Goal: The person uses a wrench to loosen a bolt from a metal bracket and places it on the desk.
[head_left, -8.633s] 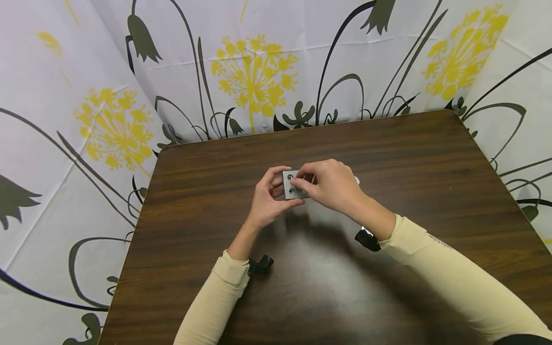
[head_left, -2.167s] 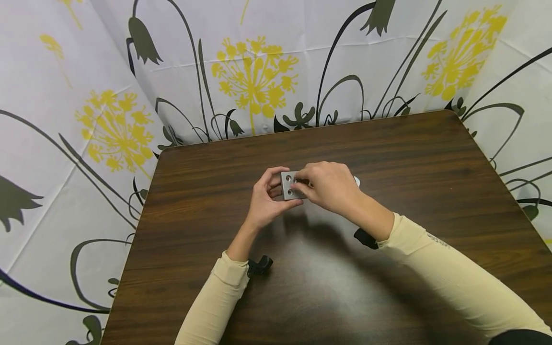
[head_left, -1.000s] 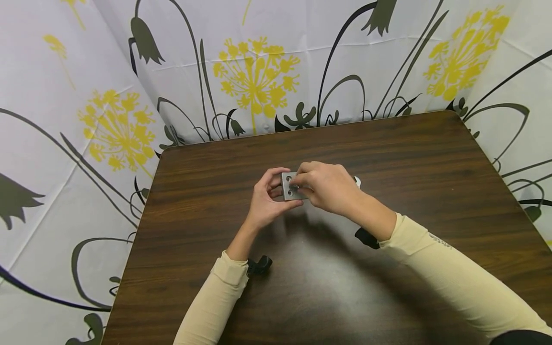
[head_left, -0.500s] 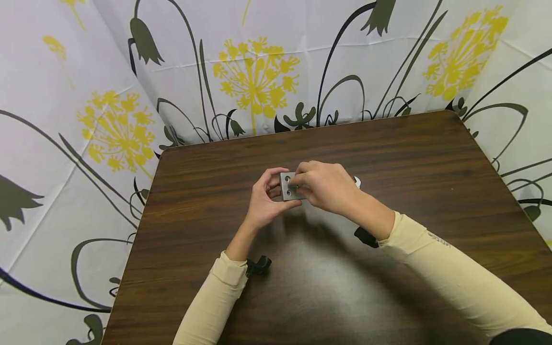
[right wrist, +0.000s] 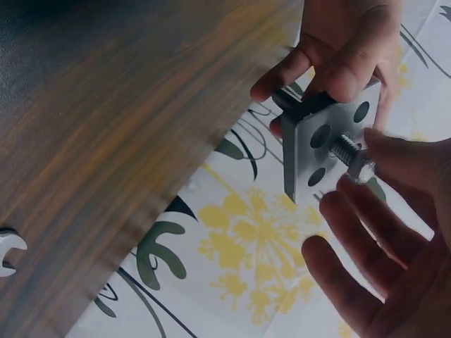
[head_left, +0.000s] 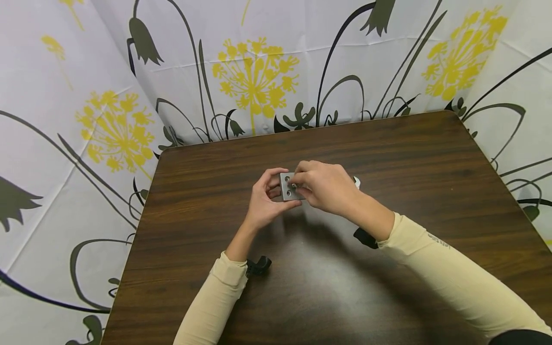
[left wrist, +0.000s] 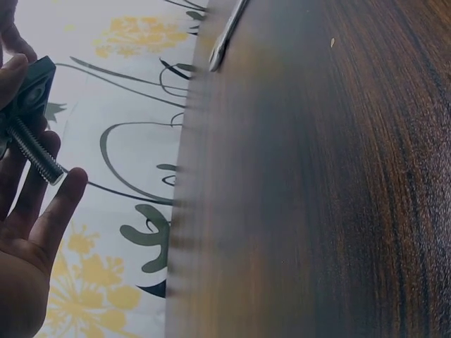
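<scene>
In the head view my left hand (head_left: 268, 194) holds a grey metal plate (head_left: 285, 188) by its edges, above the table. Several round holes pierce the plate (right wrist: 303, 151), and a bolt (right wrist: 345, 151) stands in one, its head and some thread out in front. My right hand (head_left: 329, 186) pinches that bolt's head between thumb and fingers, its other fingers spread in the right wrist view. Seen from the left wrist, a threaded shank (left wrist: 35, 151) juts from the plate's other side, close to my left fingers (left wrist: 67, 201).
An open-ended wrench (head_left: 357, 182) lies on the brown wooden table (head_left: 409, 167), partly hidden behind my right hand. A flower-printed curtain (head_left: 327, 52) hangs along the table's far and side edges. Each wrist wears a dark camera mount (head_left: 258, 266).
My right fingertips have shifted and curled a little differently round the bolt since the earlier frames. The plate and left hand have drifted slightly left; the wrench lies where it was.
</scene>
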A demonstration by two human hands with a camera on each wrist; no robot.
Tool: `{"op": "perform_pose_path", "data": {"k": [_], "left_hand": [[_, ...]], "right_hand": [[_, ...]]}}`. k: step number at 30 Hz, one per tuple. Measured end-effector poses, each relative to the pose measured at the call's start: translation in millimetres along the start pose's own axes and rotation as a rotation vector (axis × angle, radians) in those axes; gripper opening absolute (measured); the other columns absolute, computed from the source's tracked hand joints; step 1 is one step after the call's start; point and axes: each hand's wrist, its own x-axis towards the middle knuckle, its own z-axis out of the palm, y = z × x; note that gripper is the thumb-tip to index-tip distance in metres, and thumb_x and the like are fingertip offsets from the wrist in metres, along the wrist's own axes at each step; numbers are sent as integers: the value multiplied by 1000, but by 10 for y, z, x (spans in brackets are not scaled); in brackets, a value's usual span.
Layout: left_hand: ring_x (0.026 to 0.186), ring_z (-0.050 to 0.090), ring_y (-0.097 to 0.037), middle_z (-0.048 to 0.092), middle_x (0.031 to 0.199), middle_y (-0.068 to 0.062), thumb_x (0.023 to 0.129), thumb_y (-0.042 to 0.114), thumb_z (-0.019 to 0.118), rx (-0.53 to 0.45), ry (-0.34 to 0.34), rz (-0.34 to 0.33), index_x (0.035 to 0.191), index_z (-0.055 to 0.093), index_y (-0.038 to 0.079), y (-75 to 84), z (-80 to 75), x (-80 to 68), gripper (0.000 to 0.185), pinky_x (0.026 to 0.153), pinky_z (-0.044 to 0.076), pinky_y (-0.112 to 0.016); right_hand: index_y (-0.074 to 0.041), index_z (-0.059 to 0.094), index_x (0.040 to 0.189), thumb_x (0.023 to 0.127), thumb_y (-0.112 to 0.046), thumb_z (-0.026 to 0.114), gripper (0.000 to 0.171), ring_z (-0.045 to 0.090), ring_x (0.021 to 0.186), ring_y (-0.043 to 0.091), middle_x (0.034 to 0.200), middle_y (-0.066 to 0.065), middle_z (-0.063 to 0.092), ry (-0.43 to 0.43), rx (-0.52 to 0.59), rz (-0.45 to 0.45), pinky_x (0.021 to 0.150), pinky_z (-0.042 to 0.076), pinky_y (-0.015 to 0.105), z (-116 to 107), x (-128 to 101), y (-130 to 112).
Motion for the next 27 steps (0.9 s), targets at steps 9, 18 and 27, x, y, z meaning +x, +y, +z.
{"op": "perform_pose_path", "data": {"k": [9, 18, 27], "left_hand": [[92, 69, -24, 68, 110, -24, 66, -16, 83, 7, 4, -4, 127, 49, -8, 4, 6, -24, 70, 81, 57, -44], [92, 70, -26, 67, 111, -25, 66, -17, 82, -10, 15, -10, 127, 50, -7, 18, 14, -23, 70, 79, 57, -40], [92, 69, -24, 68, 111, -23, 66, -16, 83, 6, 8, -17, 127, 50, -8, 18, 21, -5, 70, 80, 57, -44]], "right_hand": [[-17, 78, 105, 90, -29, 73, 19, 55, 60, 9, 84, -4, 67, -13, 1, 73, 44, 42, 27, 25, -13, -13], [-18, 77, 107, 90, -39, 72, 28, 55, 62, 9, 85, -6, 66, 11, -10, 79, 45, 43, 29, 30, -15, 1], [-19, 76, 108, 86, -19, 77, 23, 61, 72, 9, 96, -4, 66, -21, 5, -1, 52, 48, 29, 3, -36, 25]]}}
